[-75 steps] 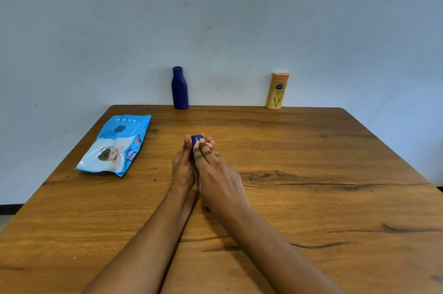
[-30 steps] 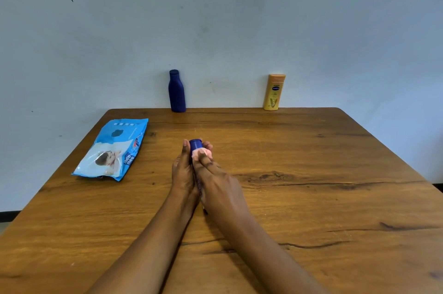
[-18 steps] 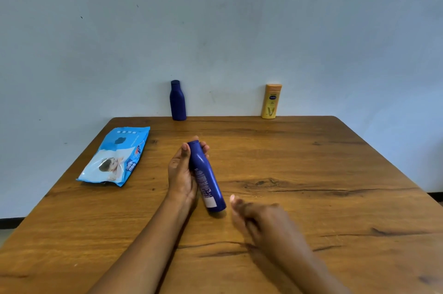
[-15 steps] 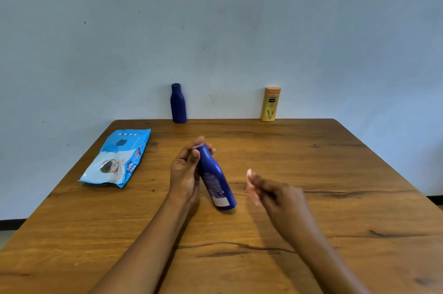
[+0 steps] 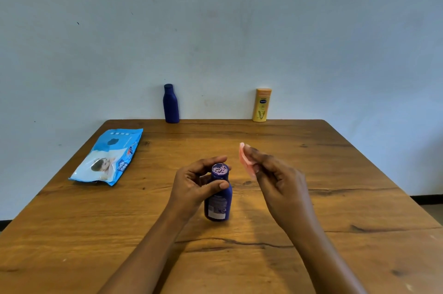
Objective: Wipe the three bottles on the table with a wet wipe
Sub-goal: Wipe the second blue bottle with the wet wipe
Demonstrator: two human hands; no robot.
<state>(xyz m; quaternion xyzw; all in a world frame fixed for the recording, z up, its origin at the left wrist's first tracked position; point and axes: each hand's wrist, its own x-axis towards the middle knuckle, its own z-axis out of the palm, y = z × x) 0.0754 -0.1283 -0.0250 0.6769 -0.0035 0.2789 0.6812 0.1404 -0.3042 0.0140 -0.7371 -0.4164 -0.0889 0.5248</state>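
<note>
Bare left hand, bare right hand

Left hand grips the bottle by its neck; right hand (raised alongside) pinches the wipe.

I see a wooden table with dark cracks across its top. A blue pack of wipes lies flat near its left edge. At the far edge a dark blue bottle and a yellow bottle stand upright, well apart. A small blue bottle is at mid-table; I cannot tell whether its base touches the wood.
</note>
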